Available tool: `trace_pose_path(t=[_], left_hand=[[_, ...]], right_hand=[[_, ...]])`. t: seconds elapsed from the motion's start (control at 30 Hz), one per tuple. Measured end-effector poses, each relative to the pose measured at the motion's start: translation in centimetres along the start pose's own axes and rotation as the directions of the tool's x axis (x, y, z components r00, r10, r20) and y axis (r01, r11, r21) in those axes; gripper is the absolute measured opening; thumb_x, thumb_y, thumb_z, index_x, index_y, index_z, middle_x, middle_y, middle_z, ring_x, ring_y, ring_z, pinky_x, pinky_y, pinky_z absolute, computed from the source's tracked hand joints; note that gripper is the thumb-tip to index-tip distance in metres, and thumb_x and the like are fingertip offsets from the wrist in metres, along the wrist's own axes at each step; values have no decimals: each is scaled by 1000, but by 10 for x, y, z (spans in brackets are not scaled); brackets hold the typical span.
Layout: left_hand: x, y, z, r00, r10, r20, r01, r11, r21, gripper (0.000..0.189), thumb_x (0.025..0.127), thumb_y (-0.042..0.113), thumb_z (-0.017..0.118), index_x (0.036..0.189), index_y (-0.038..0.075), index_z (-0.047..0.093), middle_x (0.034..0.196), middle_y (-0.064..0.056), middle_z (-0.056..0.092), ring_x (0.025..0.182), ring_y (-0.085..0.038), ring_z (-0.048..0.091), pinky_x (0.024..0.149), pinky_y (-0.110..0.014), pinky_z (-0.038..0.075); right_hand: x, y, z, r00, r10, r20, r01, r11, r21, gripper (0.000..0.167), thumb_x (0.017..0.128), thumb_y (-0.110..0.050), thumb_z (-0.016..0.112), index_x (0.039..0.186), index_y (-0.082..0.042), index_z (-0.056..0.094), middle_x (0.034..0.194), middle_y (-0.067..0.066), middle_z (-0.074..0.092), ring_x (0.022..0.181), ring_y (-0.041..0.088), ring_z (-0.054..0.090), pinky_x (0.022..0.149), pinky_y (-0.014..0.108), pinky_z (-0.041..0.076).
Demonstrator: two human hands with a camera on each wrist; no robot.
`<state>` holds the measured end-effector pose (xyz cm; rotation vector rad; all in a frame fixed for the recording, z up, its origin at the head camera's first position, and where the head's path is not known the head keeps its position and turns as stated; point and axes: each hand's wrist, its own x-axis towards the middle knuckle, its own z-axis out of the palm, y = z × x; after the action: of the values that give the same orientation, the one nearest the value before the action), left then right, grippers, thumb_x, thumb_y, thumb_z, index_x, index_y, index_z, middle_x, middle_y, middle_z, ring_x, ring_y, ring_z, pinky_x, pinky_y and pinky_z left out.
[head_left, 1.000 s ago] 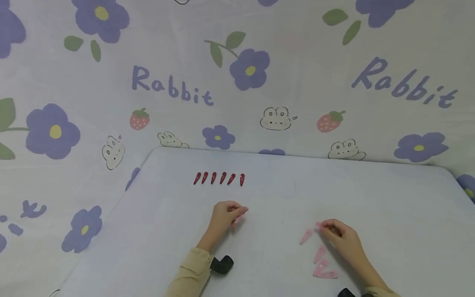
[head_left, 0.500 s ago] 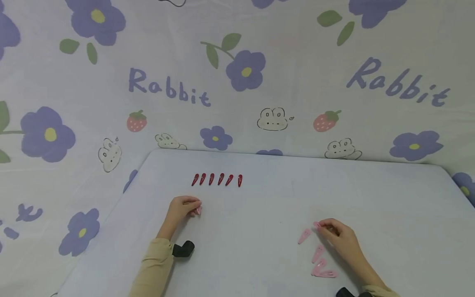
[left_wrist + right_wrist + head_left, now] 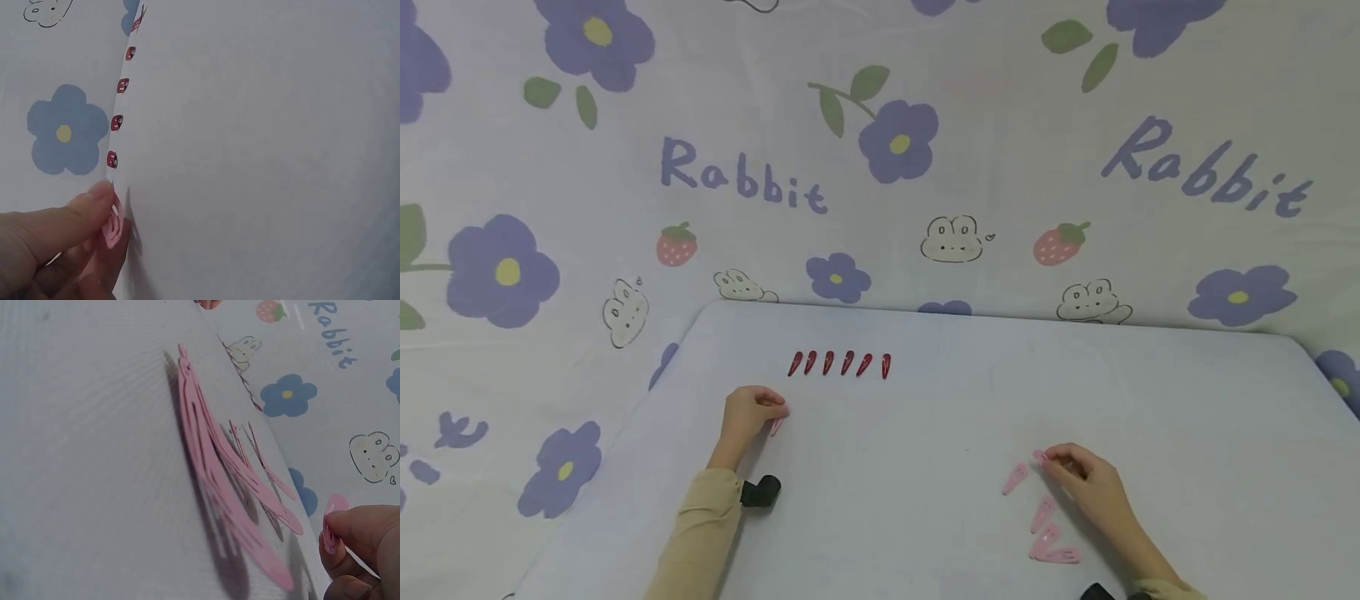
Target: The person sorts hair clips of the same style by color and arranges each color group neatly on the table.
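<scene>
In the head view my left hand [image 3: 750,417] pinches a pink snap hair clip [image 3: 777,427] between thumb and fingers, just below the left end of a row of red hair clips [image 3: 847,363]. The left wrist view shows the pinched clip [image 3: 112,230] close up, its lower end pointing down. At the right, my right hand [image 3: 1092,482] holds another pink hair clip [image 3: 1040,456] by thumb and fingertips, also visible as a pink clip [image 3: 337,502] in the right wrist view. Several loose pink hair clips [image 3: 1042,514] lie beside and below that hand, two of them overlapping.
A white table [image 3: 925,483] carries everything. Behind it hangs a white cloth [image 3: 1000,183] printed with purple flowers, rabbits and strawberries. A black wrist camera mount [image 3: 762,492] sticks out from my left sleeve.
My left hand has moved left with its pink clip, from below the row's right end to below its left end. The right hand stays in place with its clip.
</scene>
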<state>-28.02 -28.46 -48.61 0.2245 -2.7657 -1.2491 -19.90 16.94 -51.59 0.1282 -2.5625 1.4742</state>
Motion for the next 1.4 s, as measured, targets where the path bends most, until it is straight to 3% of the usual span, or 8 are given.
trace_pose_path(t=[0.23, 0.4, 0.67, 0.8, 1.0, 1.13, 1.23, 1.4], left_hand=[[13, -11, 2, 998, 24, -58, -21, 998, 65, 11, 73, 9, 73, 76, 0, 69, 71, -6, 64, 71, -21, 55, 64, -33, 39], [20, -12, 4, 996, 52, -75, -45, 995, 84, 10, 73, 7, 73, 74, -1, 68, 68, -6, 62, 65, -20, 53, 61, -31, 39], [23, -16, 7, 995, 56, -84, -53, 998, 44, 12, 76, 10, 72, 76, -1, 67, 67, -5, 61, 59, -15, 49, 56, -27, 38], [21, -16, 2, 996, 65, -63, -65, 998, 2, 17, 76, 11, 71, 84, -4, 66, 69, -7, 60, 60, -15, 53, 57, -25, 40], [10, -20, -11, 1000, 15, 5, -15, 1000, -24, 25, 77, 10, 69, 96, -5, 62, 78, -11, 59, 69, -21, 56, 57, -26, 43], [11, -25, -10, 997, 58, 48, -58, 998, 0, 23, 78, 13, 70, 94, -2, 66, 79, -9, 59, 72, -20, 53, 58, -26, 41], [14, -25, -8, 994, 96, 44, -97, 995, 15, 19, 76, 12, 71, 90, -2, 68, 74, -6, 61, 68, -18, 52, 59, -27, 39], [18, -25, -9, 994, 94, 58, -97, 994, 47, 18, 78, 11, 70, 90, -2, 69, 72, -6, 64, 68, -15, 55, 61, -27, 40]], right_hand=[[-1, -1, 1, 1000, -19, -19, 20, 1000, 8, 9, 81, -9, 66, 86, -3, 63, 62, -4, 49, 53, 6, 39, 46, 22, 33], [0, 0, 2, 999, -28, -23, 29, 1000, 3, 7, 81, -9, 65, 86, -3, 63, 59, -4, 45, 52, 6, 37, 46, 23, 32], [2, 1, 3, 998, -57, -32, 57, 998, -11, 7, 80, -6, 66, 86, -3, 63, 60, -5, 45, 52, 6, 37, 46, 23, 32], [1, 2, 4, 998, -47, -45, 46, 999, -15, 7, 80, -6, 66, 85, -4, 63, 61, -5, 47, 53, 6, 38, 47, 23, 32], [-2, 1, 7, 999, -30, -24, 30, 1000, -8, 9, 81, -12, 66, 86, -6, 64, 61, -5, 48, 54, 6, 41, 49, 22, 34], [-3, -1, 6, 999, -32, -34, 32, 999, -9, 8, 81, -11, 66, 87, -6, 64, 61, -4, 49, 53, 6, 40, 48, 22, 33], [-2, 1, 7, 999, -25, -29, 25, 1000, -2, 8, 81, -9, 66, 88, -5, 64, 61, -4, 49, 52, 6, 39, 47, 22, 33], [0, 4, 10, 999, -29, -27, 29, 1000, 5, 9, 81, -8, 66, 89, -5, 65, 61, -4, 47, 53, 7, 38, 47, 22, 33]])
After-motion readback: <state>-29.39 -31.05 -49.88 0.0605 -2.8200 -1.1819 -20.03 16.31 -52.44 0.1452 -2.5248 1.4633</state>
